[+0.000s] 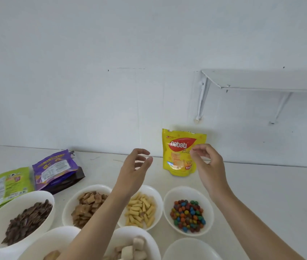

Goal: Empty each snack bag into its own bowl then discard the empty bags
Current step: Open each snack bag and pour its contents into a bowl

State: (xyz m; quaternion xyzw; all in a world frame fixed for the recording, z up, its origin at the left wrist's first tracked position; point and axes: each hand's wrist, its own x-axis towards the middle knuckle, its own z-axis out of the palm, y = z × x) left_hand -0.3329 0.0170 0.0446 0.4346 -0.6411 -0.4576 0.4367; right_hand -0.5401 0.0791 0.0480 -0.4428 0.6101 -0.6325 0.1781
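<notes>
Yellow Nebati pouch point(180, 160) standing upright against the wall point(92, 91), at twelve o'clock from the bowl of coloured candies point(167, 200). It is flanked by the left hand point(136, 166) at nine o'clock and the right hand point(208, 162) at three o'clock, both with fingers loosely curved apart and gripping nothing. The pouch is probably light, crinkly and slick, its contents brittle; a pinch on the side seams near the top should steady it.
</notes>
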